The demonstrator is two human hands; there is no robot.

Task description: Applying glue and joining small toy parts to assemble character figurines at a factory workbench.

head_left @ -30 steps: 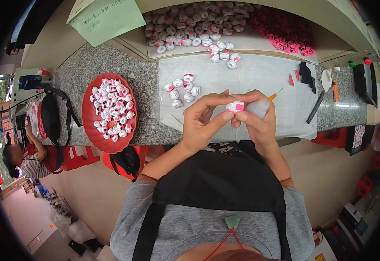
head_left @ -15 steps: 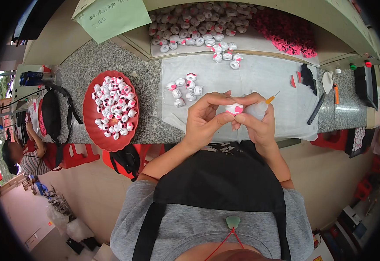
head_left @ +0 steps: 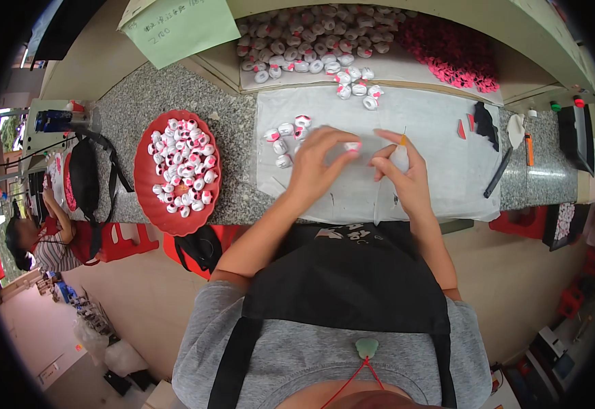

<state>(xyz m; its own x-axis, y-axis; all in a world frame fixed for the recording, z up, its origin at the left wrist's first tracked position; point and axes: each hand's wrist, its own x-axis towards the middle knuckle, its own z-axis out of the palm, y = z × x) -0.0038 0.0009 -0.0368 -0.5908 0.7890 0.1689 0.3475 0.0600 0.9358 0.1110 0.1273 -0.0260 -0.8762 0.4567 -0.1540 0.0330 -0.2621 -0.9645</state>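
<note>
Between the thumb and fingertips of my left hand (head_left: 313,169) is a small white figure head with a pink patch (head_left: 353,146). My right hand (head_left: 410,183) grips a small translucent squeeze bottle (head_left: 399,159) whose orange tip and thin needle point away from me. The two hands are apart above a white sheet (head_left: 447,163). Just left of my left hand, several similar white-and-pink heads (head_left: 280,146) lie on the sheet, some partly hidden behind it.
A red scalloped tray (head_left: 144,174) full of finished-looking heads stands at left. At the back are a pile of white heads (head_left: 311,41) and pink pieces (head_left: 457,61). A black cutter (head_left: 498,170), black cloth (head_left: 486,125) and orange stick (head_left: 529,150) lie right. A person (head_left: 52,235) sits far left.
My hands have drawn apart. The left carries the head away to the left; the right, with the bottle, no longer touches it. The bottle's needle has swung to point straight away from me.
</note>
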